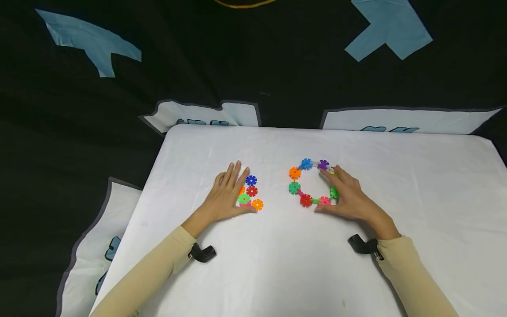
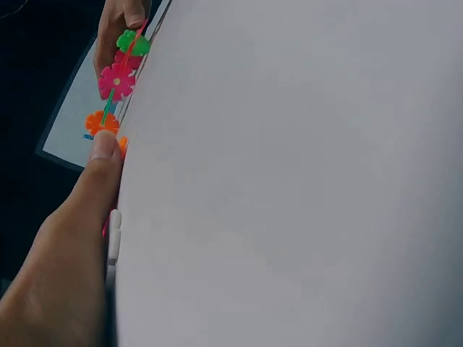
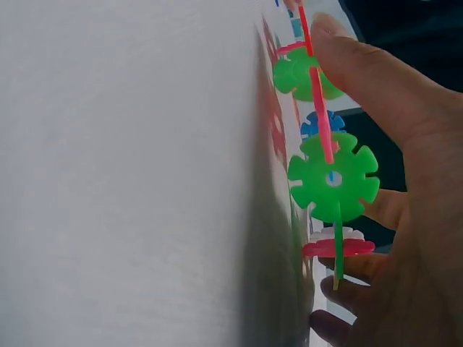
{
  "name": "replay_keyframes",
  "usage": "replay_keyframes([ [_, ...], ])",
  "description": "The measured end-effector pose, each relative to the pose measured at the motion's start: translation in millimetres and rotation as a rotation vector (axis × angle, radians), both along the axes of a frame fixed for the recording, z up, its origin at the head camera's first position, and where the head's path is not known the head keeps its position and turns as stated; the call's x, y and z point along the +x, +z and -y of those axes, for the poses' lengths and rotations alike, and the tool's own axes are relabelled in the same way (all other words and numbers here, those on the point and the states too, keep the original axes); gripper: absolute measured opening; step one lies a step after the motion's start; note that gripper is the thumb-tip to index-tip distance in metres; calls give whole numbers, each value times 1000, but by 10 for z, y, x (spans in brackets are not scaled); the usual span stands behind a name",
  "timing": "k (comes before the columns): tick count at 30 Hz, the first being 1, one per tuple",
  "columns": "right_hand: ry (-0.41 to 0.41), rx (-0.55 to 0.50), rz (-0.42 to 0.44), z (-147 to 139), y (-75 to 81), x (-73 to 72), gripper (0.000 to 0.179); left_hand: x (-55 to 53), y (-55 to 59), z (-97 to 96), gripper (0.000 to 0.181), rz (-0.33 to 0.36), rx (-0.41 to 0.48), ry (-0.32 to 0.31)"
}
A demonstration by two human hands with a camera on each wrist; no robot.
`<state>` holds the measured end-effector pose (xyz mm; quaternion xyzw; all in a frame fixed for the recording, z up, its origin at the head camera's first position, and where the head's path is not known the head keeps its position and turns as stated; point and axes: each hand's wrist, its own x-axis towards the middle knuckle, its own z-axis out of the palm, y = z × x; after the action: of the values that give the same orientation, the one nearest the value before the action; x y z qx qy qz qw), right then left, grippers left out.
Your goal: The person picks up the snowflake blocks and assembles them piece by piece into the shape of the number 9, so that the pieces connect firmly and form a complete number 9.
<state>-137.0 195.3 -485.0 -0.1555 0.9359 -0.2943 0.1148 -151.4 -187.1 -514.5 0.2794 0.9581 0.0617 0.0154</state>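
A ring of linked plastic flower-shaped discs [image 1: 294, 188] in several colours lies on the white table. My right hand [image 1: 349, 197] is spread over the ring's right side, thumb near the pink disc [image 1: 325, 200] at the front and fingers near the purple disc [image 1: 323, 164]. Green discs [image 3: 334, 177] of the ring show beside that palm in the right wrist view. Left of the ring, my left hand [image 1: 225, 199] lies with straight fingers alongside a small group of loose discs [image 1: 251, 191]. Its thumb touches or nearly touches an orange disc [image 1: 258, 204]; part of the group is hidden under the hand.
The white-covered table [image 1: 285, 264] extends around both hands. A dark cloth [image 1: 198, 57] with pale blue patches hangs behind its far edge. Black wrist mounts [image 1: 203, 253] sit at both cuffs, close above the tabletop.
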Motion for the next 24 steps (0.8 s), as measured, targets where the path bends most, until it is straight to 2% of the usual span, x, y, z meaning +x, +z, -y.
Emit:
replay_keyframes([
  [6,3,5,22,-24,-6,63,98,-274,-23,-247,112,11,-16,-40],
  [11,10,-11,-20,-65,-27,117,87,-422,4,-378,107,15,-22,-53],
  [14,4,-29,-31,-67,-41,128,88,-425,38,-374,103,47,-1,-64],
  [18,19,-59,-53,-23,-41,95,84,-341,67,-295,96,65,-19,-104],
  [21,36,-83,-78,-3,-35,63,64,-293,56,-268,82,61,-46,-155],
  [24,35,-111,-97,-36,-33,60,36,-317,24,-329,70,51,-39,-195],
])
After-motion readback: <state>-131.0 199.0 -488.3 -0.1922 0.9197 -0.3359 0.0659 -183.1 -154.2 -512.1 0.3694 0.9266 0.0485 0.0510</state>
